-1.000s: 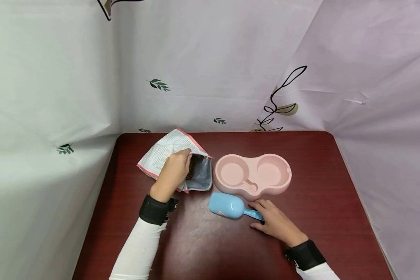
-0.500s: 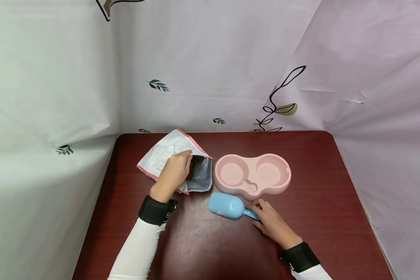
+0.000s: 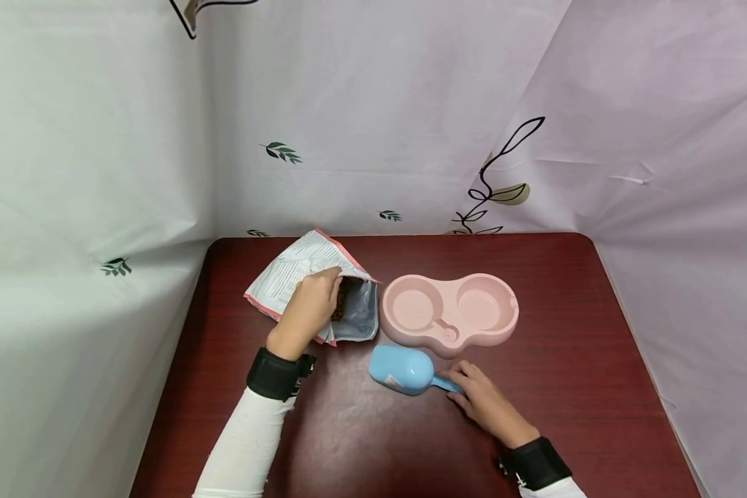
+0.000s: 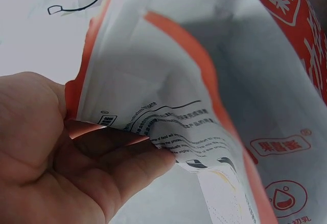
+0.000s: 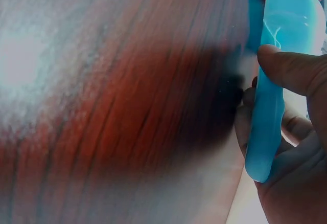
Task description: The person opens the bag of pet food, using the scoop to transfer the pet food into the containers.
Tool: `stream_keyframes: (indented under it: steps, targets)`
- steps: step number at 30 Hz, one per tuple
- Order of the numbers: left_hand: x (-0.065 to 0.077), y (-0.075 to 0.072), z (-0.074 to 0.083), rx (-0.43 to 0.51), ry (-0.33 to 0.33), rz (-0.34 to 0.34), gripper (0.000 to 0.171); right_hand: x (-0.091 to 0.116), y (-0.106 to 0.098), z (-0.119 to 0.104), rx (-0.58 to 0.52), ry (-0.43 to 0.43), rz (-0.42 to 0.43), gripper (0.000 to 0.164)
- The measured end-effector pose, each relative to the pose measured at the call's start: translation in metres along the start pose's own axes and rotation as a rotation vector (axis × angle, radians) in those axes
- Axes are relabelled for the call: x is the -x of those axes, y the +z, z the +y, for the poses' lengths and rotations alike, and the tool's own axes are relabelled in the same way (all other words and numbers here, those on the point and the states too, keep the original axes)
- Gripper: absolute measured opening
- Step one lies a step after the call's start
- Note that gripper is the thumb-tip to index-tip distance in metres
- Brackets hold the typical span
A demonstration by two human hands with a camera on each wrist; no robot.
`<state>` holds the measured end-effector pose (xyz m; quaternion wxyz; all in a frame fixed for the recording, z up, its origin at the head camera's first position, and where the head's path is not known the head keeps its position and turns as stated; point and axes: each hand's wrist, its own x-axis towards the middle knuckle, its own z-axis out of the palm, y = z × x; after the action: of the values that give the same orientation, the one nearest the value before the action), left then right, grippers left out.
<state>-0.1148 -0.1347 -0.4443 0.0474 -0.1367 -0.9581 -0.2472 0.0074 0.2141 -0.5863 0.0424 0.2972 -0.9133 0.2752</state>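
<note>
My left hand grips the upper edge of an opened white bag with red trim, holding its mouth apart. Brown kibble shows inside, against the silvery lining. In the left wrist view the bag's printed panel lies between thumb and fingers. My right hand pinches the handle of a light blue scoop, its rounded back turned up in the head view. In the right wrist view the thumb presses on the handle near the scoop's bowl, with fingers curled behind it.
A pink double bowl with two round hollows and a small scoop-shaped recess stands right of the bag, just beyond the scoop. All lie on a dark red wooden table. White patterned cloth walls the back and sides.
My right hand has closed round the scoop's handle, and the scoop has shifted slightly toward me and to the left. The left hand and bag stay nearly still.
</note>
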Motion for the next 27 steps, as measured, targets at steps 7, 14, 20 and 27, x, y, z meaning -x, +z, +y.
stream_keyframes:
  steps: [7, 14, 20, 27]
  targets:
    - [0.000, 0.000, 0.000, -0.005, 0.006, 0.006, 0.028, -0.001, -0.007, -0.002, -0.188, -0.015, 0.000, 0.043]
    - [0.000, 0.000, -0.001, -0.004, 0.005, 0.006, 0.028, -0.005, -0.017, -0.001, -0.310, -0.053, -0.061, 0.034]
    - [0.001, 0.000, 0.000, 0.004, 0.003, 0.000, 0.030, -0.009, -0.028, 0.001, -0.299, 0.016, -0.114, 0.033]
    - [0.000, 0.000, 0.000, 0.002, 0.006, -0.005, 0.031, -0.009, -0.030, 0.004, -0.217, 0.142, -0.054, 0.041]
